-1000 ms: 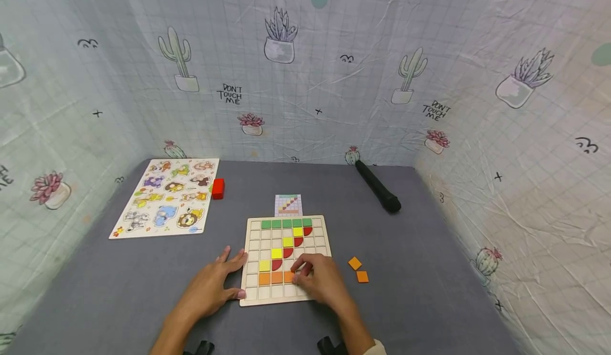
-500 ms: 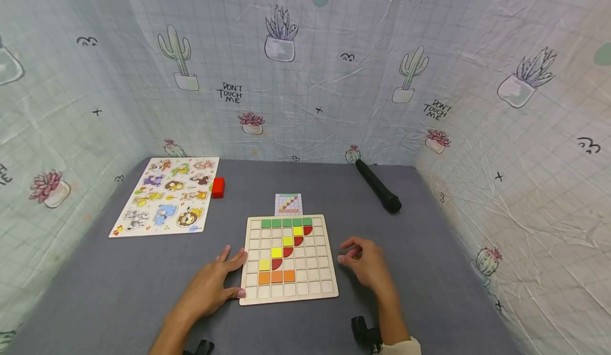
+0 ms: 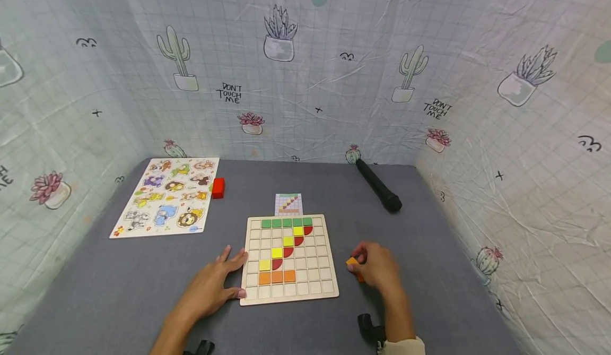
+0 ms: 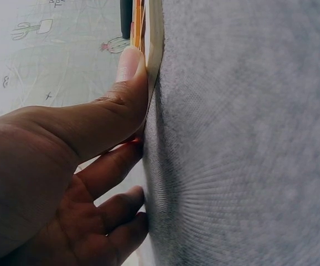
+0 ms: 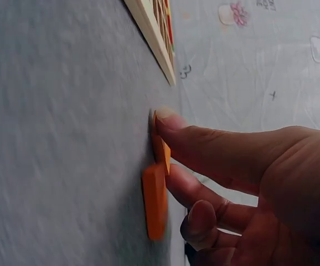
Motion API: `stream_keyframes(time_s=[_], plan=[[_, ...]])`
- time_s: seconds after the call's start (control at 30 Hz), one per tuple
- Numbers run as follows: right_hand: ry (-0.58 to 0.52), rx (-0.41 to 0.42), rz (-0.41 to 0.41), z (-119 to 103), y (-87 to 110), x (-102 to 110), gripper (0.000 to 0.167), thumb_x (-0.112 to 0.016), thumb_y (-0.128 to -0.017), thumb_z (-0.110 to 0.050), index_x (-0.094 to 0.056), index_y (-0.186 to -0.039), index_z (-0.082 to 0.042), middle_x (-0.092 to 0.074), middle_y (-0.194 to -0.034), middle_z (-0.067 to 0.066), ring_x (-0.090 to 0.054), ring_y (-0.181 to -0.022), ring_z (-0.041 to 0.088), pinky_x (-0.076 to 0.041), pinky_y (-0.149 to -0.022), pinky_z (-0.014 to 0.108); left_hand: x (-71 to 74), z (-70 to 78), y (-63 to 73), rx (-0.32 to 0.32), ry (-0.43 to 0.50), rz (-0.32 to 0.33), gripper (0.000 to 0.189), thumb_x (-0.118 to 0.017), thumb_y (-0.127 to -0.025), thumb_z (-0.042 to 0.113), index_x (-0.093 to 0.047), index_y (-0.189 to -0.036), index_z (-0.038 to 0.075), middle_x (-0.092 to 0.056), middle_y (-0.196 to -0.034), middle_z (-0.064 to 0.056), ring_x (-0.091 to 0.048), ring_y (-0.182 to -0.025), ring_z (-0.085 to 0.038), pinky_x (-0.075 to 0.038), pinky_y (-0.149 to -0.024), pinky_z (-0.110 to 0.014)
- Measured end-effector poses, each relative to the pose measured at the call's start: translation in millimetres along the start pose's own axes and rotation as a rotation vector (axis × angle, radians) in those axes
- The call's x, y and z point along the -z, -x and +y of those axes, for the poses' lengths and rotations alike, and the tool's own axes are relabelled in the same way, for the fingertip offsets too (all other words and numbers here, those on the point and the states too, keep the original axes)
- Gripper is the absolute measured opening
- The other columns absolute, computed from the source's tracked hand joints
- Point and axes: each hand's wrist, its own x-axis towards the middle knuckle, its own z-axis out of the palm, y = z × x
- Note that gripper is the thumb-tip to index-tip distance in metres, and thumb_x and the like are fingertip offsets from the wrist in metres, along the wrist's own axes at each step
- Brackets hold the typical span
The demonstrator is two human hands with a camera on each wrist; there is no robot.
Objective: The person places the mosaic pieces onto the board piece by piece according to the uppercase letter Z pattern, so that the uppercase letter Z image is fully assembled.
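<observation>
In the head view a wooden grid board (image 3: 312,262) lies at the middle of the table, with green, yellow, red and orange tiles set in some of its squares. My left hand (image 3: 210,286) rests at the board's left edge, fingers spread, thumb (image 4: 128,69) on the near corner. To the right of the board, my right hand (image 3: 377,266) pinches an orange square tile (image 5: 163,149) between thumb and index finger, close over the table. A second orange square tile (image 5: 155,202) lies right beside it, partly hidden by the hand in the head view.
Just behind the board lies a small pattern card (image 3: 288,204). An animal puzzle board (image 3: 164,198) and a red block (image 3: 218,188) are at the back left, a black microphone (image 3: 378,187) at the back right. Patterned cloth (image 3: 305,79) surrounds the table's back and sides.
My right hand has left the board, where it was at the third orange tile, and moved right to the two loose orange tiles, now pinching one. The left hand has stayed put.
</observation>
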Motion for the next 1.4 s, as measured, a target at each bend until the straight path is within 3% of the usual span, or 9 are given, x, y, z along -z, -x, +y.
stream_keyframes(time_s=[0.23,0.43,0.7,0.87,1.0,1.23,1.4], plan=[[-0.010,0.041,0.021,-12,1.3,-9,0.029,-0.096,-0.079,-0.019,-0.069,-0.090,-0.019,-0.061,-0.078,-0.004,-0.054,-0.069,0.014,-0.040,-0.063,0.032,0.7,0.6,0.0,0.006,0.004,-0.002,0.092,-0.095,-0.074,0.030,-0.056,-0.156,0.016,-0.050,-0.165,-0.004,-0.034,-0.158,-0.045,-0.043,-0.110,-0.071],[-0.075,0.112,0.030,-23,4.8,-13,0.019,-0.093,-0.082,-0.017,-0.075,-0.087,-0.022,-0.062,-0.073,-0.008,-0.052,-0.067,0.011,-0.040,-0.062,0.030,-0.3,0.0,0.2,0.005,-0.016,0.001,0.092,-0.095,-0.074,0.030,-0.056,-0.156,0.016,-0.049,-0.165,-0.004,-0.037,-0.157,-0.046,-0.045,-0.109,-0.070],[-0.178,0.196,-0.043,-40,8.3,-20,0.016,-0.092,-0.084,-0.023,-0.076,-0.085,-0.023,-0.068,-0.074,-0.012,-0.057,-0.069,0.008,-0.042,-0.061,0.025,-1.0,-0.2,0.0,0.010,-0.006,0.003,0.093,-0.096,-0.074,0.029,-0.056,-0.156,0.016,-0.050,-0.165,-0.004,-0.035,-0.158,-0.045,-0.045,-0.109,-0.070],[-0.207,0.243,-0.112,-51,12.1,-27,0.015,-0.090,-0.086,-0.022,-0.075,-0.085,-0.022,-0.068,-0.074,-0.010,-0.056,-0.068,0.010,-0.042,-0.059,0.024,-1.5,-0.8,-0.3,0.005,-0.005,0.007,0.093,-0.096,-0.074,0.029,-0.056,-0.156,0.016,-0.050,-0.165,-0.003,-0.034,-0.158,-0.044,-0.044,-0.110,-0.070],[-0.199,0.288,-0.117,-59,14.8,-37,0.017,-0.091,-0.085,-0.021,-0.075,-0.083,-0.021,-0.068,-0.071,-0.010,-0.056,-0.066,0.008,-0.041,-0.059,0.023,-1.9,-1.6,-0.8,-0.001,-0.006,0.009,0.093,-0.096,-0.074,0.029,-0.056,-0.156,0.016,-0.050,-0.164,-0.003,-0.035,-0.158,-0.044,-0.045,-0.110,-0.069],[-0.150,0.228,-0.095,-69,20.0,-54,0.019,-0.091,-0.086,-0.026,-0.073,-0.081,-0.023,-0.064,-0.069,-0.012,-0.056,-0.065,0.006,-0.044,-0.060,0.024,-2.1,-1.1,-1.1,0.001,-0.005,-0.001,0.093,-0.096,-0.074,0.030,-0.055,-0.156,0.016,-0.050,-0.164,-0.004,-0.036,-0.158,-0.045,-0.044,-0.111,-0.069],[-0.093,0.209,-0.069,-76,23.0,-62,0.021,-0.091,-0.085,-0.028,-0.070,-0.082,-0.026,-0.058,-0.067,-0.011,-0.052,-0.062,0.008,-0.039,-0.056,0.026,-1.7,-0.5,-0.6,0.015,0.000,-0.001,0.093,-0.096,-0.074,0.030,-0.055,-0.157,0.017,-0.049,-0.165,-0.005,-0.036,-0.157,-0.046,-0.043,-0.111,-0.071]])
